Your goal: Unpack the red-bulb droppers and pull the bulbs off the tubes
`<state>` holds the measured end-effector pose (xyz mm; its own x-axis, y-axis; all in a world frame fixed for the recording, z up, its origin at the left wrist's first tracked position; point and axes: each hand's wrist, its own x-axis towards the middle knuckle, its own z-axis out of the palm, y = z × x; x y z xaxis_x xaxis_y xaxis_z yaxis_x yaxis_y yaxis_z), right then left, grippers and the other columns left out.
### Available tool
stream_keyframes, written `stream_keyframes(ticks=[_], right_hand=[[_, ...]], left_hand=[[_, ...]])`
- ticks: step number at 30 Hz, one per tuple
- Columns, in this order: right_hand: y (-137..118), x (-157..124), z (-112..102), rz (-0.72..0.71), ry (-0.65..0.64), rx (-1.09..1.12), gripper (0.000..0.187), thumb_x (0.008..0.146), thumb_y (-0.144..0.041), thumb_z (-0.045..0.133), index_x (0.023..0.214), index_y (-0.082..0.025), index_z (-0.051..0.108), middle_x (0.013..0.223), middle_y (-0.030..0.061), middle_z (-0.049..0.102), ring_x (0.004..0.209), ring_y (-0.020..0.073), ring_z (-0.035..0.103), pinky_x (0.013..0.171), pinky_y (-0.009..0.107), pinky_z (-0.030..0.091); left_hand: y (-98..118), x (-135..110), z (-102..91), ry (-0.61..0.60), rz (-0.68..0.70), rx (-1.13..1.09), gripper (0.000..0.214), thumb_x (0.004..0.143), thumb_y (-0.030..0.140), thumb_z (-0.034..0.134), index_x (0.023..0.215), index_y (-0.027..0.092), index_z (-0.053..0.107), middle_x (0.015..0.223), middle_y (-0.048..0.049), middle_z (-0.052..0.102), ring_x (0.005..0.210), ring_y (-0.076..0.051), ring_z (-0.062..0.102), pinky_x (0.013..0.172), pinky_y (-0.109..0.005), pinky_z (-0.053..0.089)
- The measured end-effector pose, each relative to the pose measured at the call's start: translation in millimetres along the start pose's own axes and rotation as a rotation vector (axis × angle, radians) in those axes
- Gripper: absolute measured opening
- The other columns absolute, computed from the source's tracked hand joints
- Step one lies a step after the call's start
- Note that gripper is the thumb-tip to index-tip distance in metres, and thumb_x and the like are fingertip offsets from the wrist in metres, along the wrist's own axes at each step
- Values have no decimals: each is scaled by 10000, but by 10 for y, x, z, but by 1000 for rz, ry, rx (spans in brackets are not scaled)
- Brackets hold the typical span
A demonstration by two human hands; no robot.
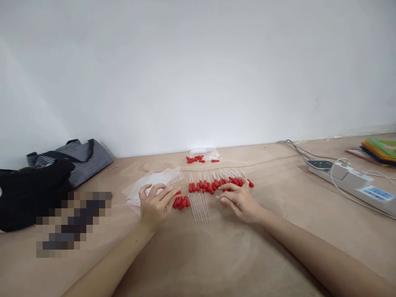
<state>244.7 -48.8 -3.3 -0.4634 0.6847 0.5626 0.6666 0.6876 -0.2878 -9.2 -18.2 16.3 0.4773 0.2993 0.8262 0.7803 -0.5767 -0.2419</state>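
Note:
Between the fingertips of my left hand (pixel 156 203) is a red rubber bulb (pixel 178 192). Just below it lies a small heap of loose red bulbs (pixel 182 202). My right hand (pixel 239 201) pinches a thin clear dropper tube, and only a short end (pixel 218 196) shows past the fingers. Several clear tubes (pixel 199 207) lie side by side between my hands, bare of bulbs. Behind them runs a row of droppers (pixel 213 185) with red bulbs toward me and clear stems pointing away; my right hand partly covers its right part.
Clear plastic bags (pixel 154 180) lie behind my left hand. More red bulbs (pixel 194 159) rest by another bag (pixel 204 152) near the wall. To the right are a power strip (pixel 355 185) with cables and coloured packets (pixel 380 149). A striped bag (pixel 89 163) and black cloth (pixel 34 194) sit left.

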Motion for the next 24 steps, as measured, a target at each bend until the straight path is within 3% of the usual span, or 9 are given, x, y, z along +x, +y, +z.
stream_keyframes(ticks=[5, 8, 11, 19, 24], right_hand=[[-39, 57, 116, 189, 118, -119, 254, 857, -279, 399, 746, -203, 614, 697, 4, 628, 744, 143, 475, 773, 368, 168], [-54, 66, 205, 296, 52, -182, 201, 811, -224, 435, 847, -214, 632, 701, 19, 632, 726, 152, 454, 698, 337, 176], [-74, 77, 241, 366, -66, -218, 262, 750, -155, 456, 945, -225, 615, 753, 28, 633, 769, 167, 464, 666, 315, 177], [-176, 183, 337, 475, -260, -292, 229, 843, -225, 365, 899, -201, 587, 860, 54, 598, 790, 162, 518, 677, 297, 205], [-196, 173, 346, 471, -183, -262, 211, 832, -294, 410, 948, -184, 548, 879, 66, 622, 787, 175, 542, 702, 311, 212]], left_hand=[[-148, -45, 36, -266, -276, -24, 236, 822, 324, 438, 869, 221, 645, 736, -33, 624, 713, -178, 545, 661, -314, 338], [-206, -76, 86, -424, -439, -39, 251, 789, 371, 458, 921, 213, 602, 715, -10, 616, 708, -181, 553, 663, -313, 336], [-248, -76, 138, -528, -586, -51, 262, 748, 442, 483, 843, 209, 557, 687, 15, 619, 686, -178, 558, 695, -321, 332], [-232, -66, 247, -580, -603, -34, 289, 726, 494, 466, 701, 217, 545, 655, 19, 631, 700, -189, 565, 727, -332, 314], [-252, -61, 192, -576, -629, -26, 310, 745, 504, 435, 710, 230, 576, 672, 18, 652, 730, -200, 569, 735, -343, 315]])
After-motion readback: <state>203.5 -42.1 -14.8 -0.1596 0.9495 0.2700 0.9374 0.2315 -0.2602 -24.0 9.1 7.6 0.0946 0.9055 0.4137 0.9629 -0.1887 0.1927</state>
